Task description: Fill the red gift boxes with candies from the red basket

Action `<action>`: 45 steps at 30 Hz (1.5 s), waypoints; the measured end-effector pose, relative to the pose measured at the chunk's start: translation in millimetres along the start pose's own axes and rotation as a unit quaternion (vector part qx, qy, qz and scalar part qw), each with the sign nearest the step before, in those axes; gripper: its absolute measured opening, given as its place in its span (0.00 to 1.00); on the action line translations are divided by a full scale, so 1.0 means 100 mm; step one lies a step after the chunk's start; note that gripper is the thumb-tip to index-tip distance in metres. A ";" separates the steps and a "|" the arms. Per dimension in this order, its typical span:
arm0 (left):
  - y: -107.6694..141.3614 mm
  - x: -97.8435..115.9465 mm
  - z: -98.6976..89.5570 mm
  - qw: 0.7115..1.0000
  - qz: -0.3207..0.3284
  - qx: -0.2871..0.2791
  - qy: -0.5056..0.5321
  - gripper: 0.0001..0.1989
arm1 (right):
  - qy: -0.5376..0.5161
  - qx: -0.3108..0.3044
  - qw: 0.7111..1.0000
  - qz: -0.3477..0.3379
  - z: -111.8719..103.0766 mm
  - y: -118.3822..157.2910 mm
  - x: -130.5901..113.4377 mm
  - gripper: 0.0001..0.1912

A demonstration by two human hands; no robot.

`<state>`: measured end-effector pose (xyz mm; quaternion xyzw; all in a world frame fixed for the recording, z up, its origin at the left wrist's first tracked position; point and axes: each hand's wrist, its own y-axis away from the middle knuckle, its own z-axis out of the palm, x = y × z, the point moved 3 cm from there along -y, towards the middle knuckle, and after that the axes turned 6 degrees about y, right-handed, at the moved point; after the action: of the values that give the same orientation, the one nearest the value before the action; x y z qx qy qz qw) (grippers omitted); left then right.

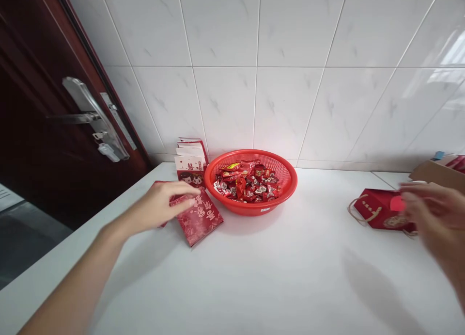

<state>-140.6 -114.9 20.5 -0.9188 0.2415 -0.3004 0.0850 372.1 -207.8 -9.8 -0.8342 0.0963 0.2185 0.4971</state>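
My left hand (165,204) is over a flat red packet (199,218) with pale printed characters, its fingers stretched out and slightly apart from the thumb. Whether the fingertips touch the packet, I cannot tell. Part of another red packet (162,224) shows beneath this hand. On the right, my right hand (438,211) is blurred, fingers extended with a gap to the thumb. It overlaps the right end of a small red gift box (378,210) with cord handles and a gold emblem, hiding part of it. No held thing shows in either hand.
A red mesh basket (286,189) holding wrapped candies (254,182) stands near the tiled wall (290,107). Printed paper boxes (191,165) stand left of it. A cardboard box (438,175) is at the far right. A dark door (36,131) with a metal handle borders the white tabletop (261,277).
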 end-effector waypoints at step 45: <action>-0.08 0.92 0.99 0.954 0.176 0.187 0.156 0.09 | -0.335 -0.250 0.888 -0.194 0.83 0.67 -1.69 0.10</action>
<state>-13.9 -152.4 -9.4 -0.7710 0.3496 -0.4599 0.2679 174.2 -177.5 -19.0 -0.8102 -0.2976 0.4004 0.3076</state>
